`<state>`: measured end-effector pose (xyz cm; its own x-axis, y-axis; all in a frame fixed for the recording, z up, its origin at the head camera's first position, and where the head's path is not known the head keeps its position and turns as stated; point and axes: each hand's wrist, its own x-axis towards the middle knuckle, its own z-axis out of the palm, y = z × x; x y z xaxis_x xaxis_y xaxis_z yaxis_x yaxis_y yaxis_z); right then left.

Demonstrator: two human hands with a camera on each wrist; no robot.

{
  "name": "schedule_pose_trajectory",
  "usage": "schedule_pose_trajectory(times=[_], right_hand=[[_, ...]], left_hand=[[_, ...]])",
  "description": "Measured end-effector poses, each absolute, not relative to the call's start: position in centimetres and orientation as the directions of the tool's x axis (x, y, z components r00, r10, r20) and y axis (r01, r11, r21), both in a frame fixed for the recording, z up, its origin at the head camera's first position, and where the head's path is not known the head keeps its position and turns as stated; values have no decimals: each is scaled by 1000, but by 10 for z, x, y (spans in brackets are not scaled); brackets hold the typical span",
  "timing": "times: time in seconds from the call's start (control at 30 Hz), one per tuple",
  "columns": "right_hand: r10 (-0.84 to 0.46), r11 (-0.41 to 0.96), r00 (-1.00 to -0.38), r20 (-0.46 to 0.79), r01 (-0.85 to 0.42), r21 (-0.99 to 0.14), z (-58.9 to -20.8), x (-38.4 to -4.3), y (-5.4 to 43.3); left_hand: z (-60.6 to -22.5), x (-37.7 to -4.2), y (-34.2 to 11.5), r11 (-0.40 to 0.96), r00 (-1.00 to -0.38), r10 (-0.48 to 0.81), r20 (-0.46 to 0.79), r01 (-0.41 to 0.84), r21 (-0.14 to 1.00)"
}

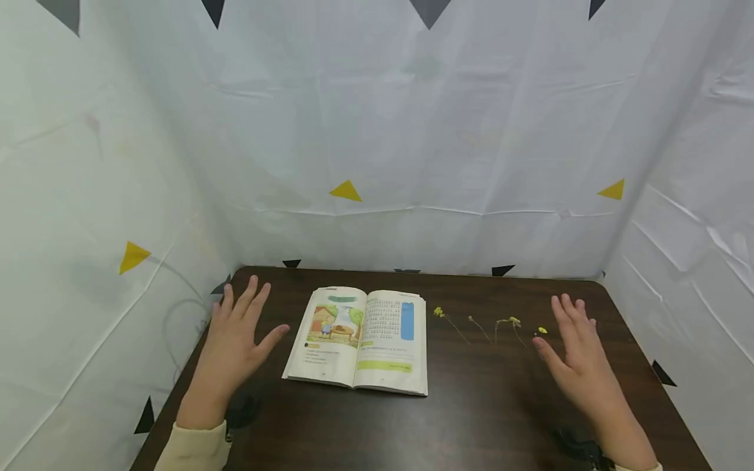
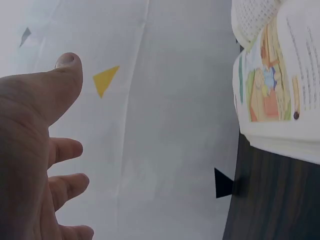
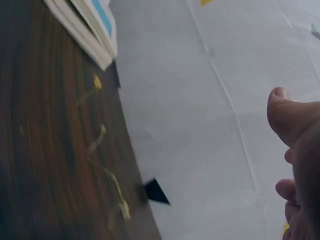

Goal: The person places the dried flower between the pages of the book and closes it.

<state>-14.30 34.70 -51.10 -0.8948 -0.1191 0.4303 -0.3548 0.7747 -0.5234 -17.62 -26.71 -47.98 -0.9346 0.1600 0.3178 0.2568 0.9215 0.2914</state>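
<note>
An open book lies on the dark wooden table, a coloured picture on its left page and printed text on its right. To the book's left my left hand is held up with fingers spread, holding nothing. My right hand is raised on the other side, its fingers straight and also without anything in them. Between the book and that hand, several small yellow flowers on thin stems lie in a row. The rightmost yellow flower is nearest to my right thumb. In the left wrist view the book appears at the right.
The brown table has rounded far corners. White sheeting with black and yellow triangles rises behind it and along both sides. A faint cable shape shows at the left sheet.
</note>
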Motion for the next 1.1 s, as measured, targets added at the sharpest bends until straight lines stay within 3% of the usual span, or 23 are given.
schedule_pose_trajectory(times=[0.17, 0.33, 1.1], right_hand=[[-98, 690, -895, 435, -376, -618, -522, -147, 326], [-99, 665, -882, 461, -403, -629, -528, -151, 307], [-154, 700, -855, 494, -448, -556, -548, -165, 244]], left_hand=[[-486, -175, -260, 904, -938, 159, 308, 264, 337], [-491, -173, -258, 895, -931, 156, 329, 274, 353], [-510, -164, -236, 877, -935, 201, 293, 305, 371]])
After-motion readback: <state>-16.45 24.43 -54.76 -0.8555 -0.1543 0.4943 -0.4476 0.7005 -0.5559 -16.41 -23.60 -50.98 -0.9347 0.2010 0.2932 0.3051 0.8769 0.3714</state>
